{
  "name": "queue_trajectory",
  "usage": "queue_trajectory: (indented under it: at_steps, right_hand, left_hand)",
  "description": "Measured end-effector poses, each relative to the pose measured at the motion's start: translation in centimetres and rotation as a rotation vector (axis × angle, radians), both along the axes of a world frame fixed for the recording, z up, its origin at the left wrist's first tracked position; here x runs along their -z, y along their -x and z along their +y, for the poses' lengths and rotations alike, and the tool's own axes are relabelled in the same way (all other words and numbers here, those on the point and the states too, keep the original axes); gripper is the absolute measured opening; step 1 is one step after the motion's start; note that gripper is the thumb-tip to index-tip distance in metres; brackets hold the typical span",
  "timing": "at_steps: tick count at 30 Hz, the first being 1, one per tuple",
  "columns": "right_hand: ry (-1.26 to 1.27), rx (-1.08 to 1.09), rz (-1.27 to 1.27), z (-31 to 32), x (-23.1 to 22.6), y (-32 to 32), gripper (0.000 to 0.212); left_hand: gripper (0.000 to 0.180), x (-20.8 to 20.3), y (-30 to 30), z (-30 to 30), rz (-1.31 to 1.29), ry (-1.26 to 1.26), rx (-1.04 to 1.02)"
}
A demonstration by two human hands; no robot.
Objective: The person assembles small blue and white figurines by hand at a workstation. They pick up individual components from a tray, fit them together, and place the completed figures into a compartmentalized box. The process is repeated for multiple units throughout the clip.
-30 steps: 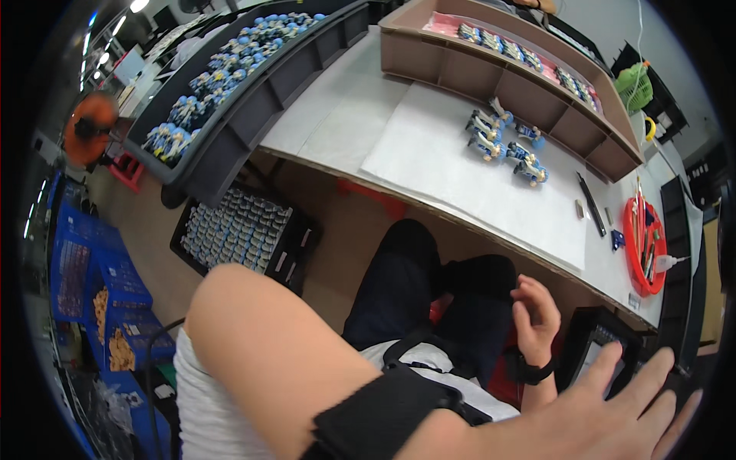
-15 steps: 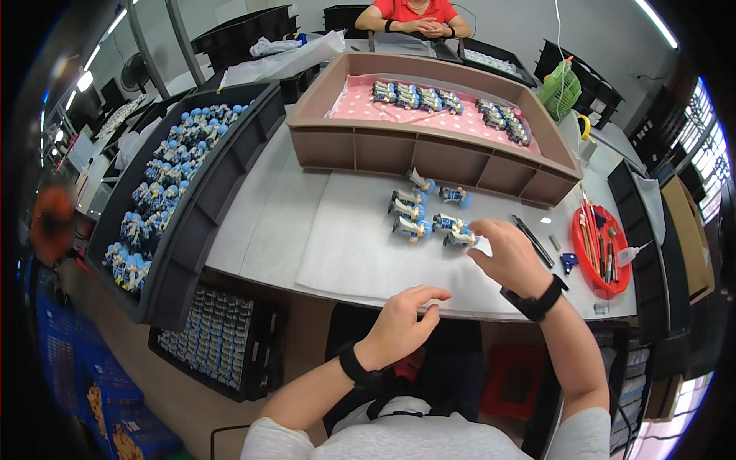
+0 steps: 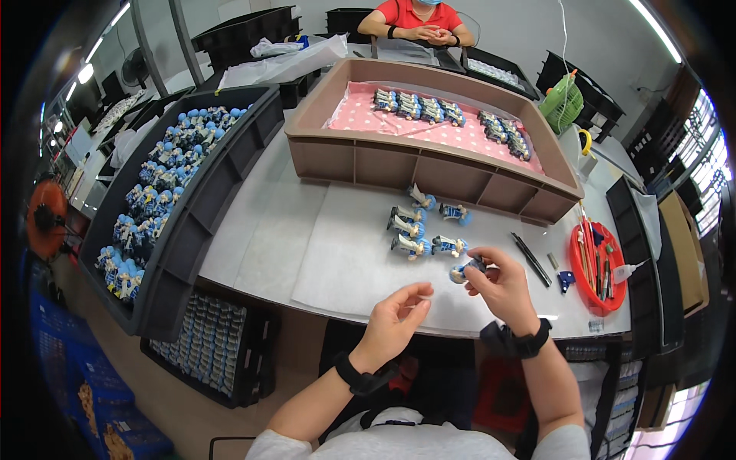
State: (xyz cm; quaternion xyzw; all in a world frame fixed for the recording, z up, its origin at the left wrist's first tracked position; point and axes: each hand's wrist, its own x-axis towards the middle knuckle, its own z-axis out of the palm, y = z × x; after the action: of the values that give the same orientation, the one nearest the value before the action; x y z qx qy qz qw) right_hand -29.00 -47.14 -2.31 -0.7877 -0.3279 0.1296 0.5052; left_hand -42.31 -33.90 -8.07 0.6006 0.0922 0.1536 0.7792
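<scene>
My right hand grips a small blue-and-white figurine between thumb and fingers, just above the white sheet on the table. Part of that figurine is hidden by my fingers. My left hand hovers over the near table edge, fingers curled forward, with a gap between thumb and fingertips and nothing in it. Several similar figurines with light blue heads lie on the white sheet beyond my hands, most of them on their sides.
Behind the figurines stands a brown tray with pink dotted cloth and rows of figurines. A dark crate piled with figurines is at left. A red basket of brushes and black pens lie right. Across the table sits a person in red.
My right hand has picked up a figurine from the group and drawn it toward me. My left hand has shifted slightly left. The view has tilted a little.
</scene>
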Motion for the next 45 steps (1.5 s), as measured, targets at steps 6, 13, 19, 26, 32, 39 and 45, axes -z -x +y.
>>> queue_trajectory:
  at_steps: [6,13,19,26,32,39,45]
  right_hand:
    - [-0.535,0.152,0.607,0.3,2.9,4.7,0.030]
    - [-0.439,-0.023,0.682,1.1,4.0,4.6,0.032]
    - [-0.468,-0.067,0.568,1.1,5.4,4.1,0.032]
    - [-0.499,0.013,0.256,1.0,7.3,4.5,0.040]
    - [-0.586,0.085,0.386,1.1,6.1,4.6,0.049]
    - [-0.602,0.086,0.436,0.6,6.7,4.6,0.048]
    - [-0.688,0.069,0.457,0.2,6.5,4.7,0.050]
  left_hand:
    - [0.036,-1.9,-1.8,0.6,-0.034,0.306,0.080]
    - [0.027,-0.5,-3.0,1.3,-0.033,0.350,-0.005]
    - [0.029,0.8,-3.5,1.4,-0.037,0.352,-0.039]
    - [0.030,0.6,-3.0,1.5,-0.057,0.237,0.017]
    - [0.032,1.1,-3.0,1.7,-0.091,0.310,-0.003]
    - [0.031,0.4,-3.0,1.2,-0.119,0.178,0.003]
    - [0.026,0.8,-3.4,0.8,-0.005,0.118,0.016]
